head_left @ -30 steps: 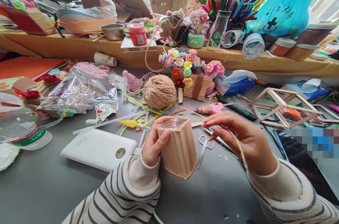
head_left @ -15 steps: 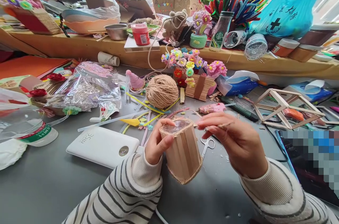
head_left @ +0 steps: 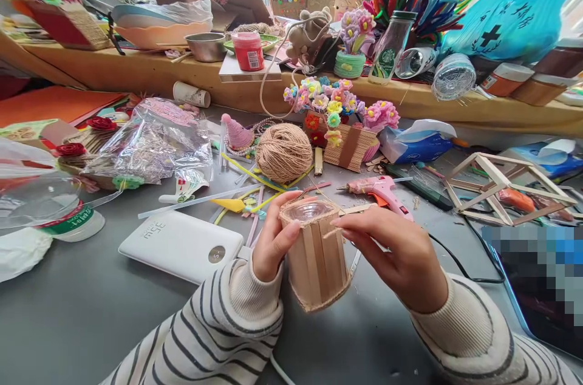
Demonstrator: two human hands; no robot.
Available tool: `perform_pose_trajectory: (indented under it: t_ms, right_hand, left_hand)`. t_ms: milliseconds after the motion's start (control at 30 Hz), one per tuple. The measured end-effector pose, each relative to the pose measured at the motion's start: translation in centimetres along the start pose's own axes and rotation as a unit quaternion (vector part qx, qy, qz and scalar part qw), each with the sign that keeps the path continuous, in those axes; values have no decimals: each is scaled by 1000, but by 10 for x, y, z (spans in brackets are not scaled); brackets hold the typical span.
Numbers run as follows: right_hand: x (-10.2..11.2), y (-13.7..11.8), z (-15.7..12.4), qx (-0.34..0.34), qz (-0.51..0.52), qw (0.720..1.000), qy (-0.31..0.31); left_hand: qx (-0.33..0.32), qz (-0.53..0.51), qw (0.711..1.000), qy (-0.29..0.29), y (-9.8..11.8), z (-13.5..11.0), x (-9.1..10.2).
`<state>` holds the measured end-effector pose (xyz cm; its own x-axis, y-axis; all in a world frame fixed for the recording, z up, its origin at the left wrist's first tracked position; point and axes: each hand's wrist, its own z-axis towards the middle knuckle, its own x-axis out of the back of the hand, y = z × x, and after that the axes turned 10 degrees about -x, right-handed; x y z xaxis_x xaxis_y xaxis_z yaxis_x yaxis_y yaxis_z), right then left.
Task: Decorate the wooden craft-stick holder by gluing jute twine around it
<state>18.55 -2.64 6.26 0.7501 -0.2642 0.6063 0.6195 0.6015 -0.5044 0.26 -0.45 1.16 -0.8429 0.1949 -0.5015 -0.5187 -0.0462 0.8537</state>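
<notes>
My left hand (head_left: 272, 245) is closed around the left side of a small cup (head_left: 317, 263) faced with flat wooden craft sticks. Twine edges its rim and base, and clear plastic shows inside. The cup tilts slightly above the table. At its upper right side, just below the rim, my right hand (head_left: 396, 245) pinches a short tan strand (head_left: 333, 233) that looks like twine. Those fingertips are against or very close to the sticks. Scissors (head_left: 355, 260) lie mostly hidden behind the cup. Beyond the right hand rests a pink glue gun (head_left: 376, 186).
A twine ball (head_left: 285, 153) sits behind the cup, near a stick box (head_left: 346, 147) with crocheted flowers. To the left lie a white power bank (head_left: 182, 245) and a plastic bottle (head_left: 73, 221). A wooden stick frame (head_left: 505, 187) and a tablet-like screen (head_left: 537, 306) are at right.
My right hand has moved left and inward, bringing the strand from above the table to the cup's side below the rim. My left hand still holds the cup. The view has shifted slightly.
</notes>
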Motion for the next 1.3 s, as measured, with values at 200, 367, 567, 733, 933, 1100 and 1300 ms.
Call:
perform_pose_trajectory:
  t_ms: [200,367,567,733,933,1100,1300]
  right_hand:
    - [-4,-3,-3,25,-72,997,13]
    - [0,-9,0,67,-167,983,20]
    - [6,-14,2,91,-213,973,-3]
    - [9,-16,1,111,-249,962,-9]
    - [9,-17,1,115,-261,959,-6]
    - [8,-18,2,114,-271,956,-7]
    - [7,-19,2,106,-264,959,0]
  left_hand:
    - [-2,6,1000,3,2,-3,-5]
    - [-39,49,998,-16,-1,-4,-4]
    - [-39,55,998,-17,-1,-4,-5]
    - [-41,51,998,-16,-1,-5,-5]
    - [-52,64,997,-12,2,-6,-8]
    - [-54,83,995,3,5,-6,-12]
    - [-46,89,995,14,6,-6,-14]
